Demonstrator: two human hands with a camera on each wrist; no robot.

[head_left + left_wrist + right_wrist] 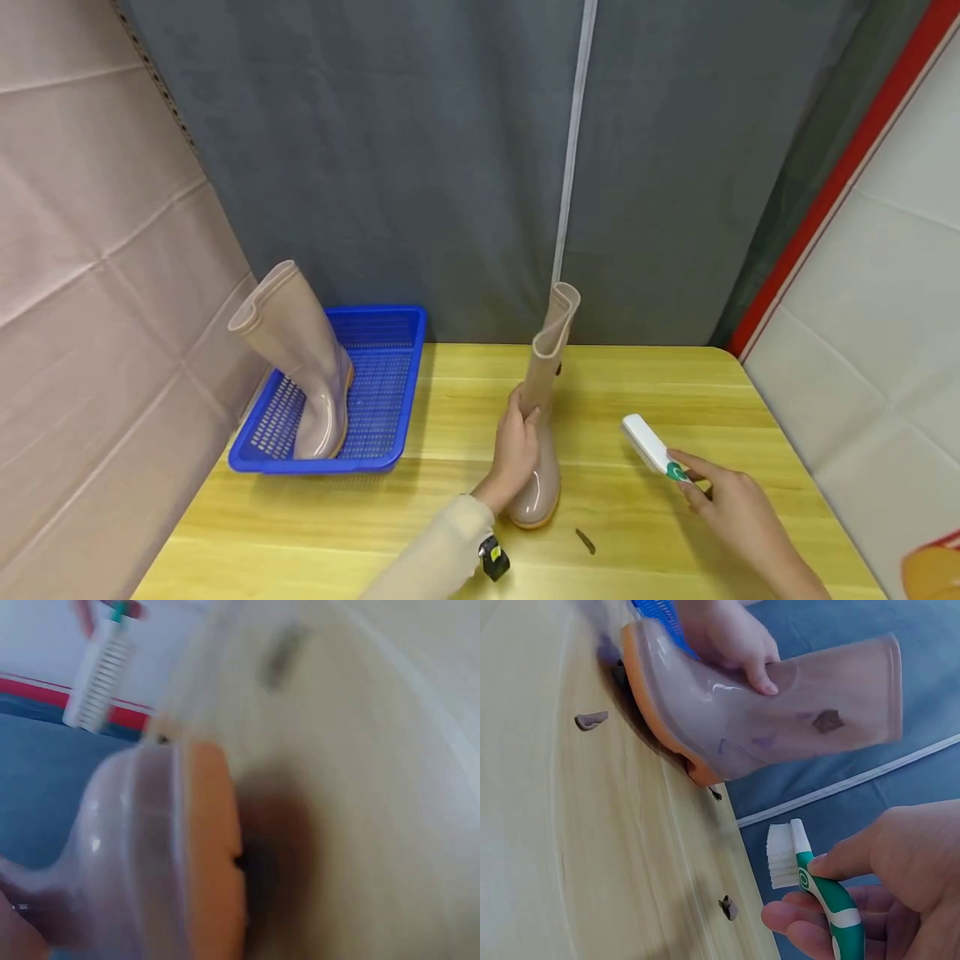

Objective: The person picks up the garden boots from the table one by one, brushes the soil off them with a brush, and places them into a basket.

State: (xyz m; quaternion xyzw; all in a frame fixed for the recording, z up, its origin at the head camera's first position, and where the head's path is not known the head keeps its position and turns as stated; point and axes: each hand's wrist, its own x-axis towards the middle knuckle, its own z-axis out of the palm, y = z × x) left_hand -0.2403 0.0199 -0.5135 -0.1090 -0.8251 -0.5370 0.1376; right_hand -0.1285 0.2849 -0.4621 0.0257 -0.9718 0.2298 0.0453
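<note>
My left hand (pixel 516 447) grips a pinkish-beige rain boot (pixel 546 467) around its shaft above the foot. The boot stands upright at the middle of the table, its toe toward me; I cannot tell whether the whole sole rests on the wood. In the right wrist view, a dark brown scrap (pixel 828 721) and purple smudges (pixel 763 741) show on the boot's side. To the right, apart from the boot, my right hand (pixel 738 507) holds a scrubbing brush (pixel 645 442) by its green and white handle (pixel 829 895). White bristles (pixel 781 856) show along the brush head.
At the left, a second rain boot (pixel 309 375) leans in a blue plastic basket (pixel 408 400). Brown scraps lie on the wooden table (pixel 622 575), one (pixel 585 541) near the boot's toe, another (pixel 728 907) by the table edge. A grey curtain (pixel 375 167) hangs behind.
</note>
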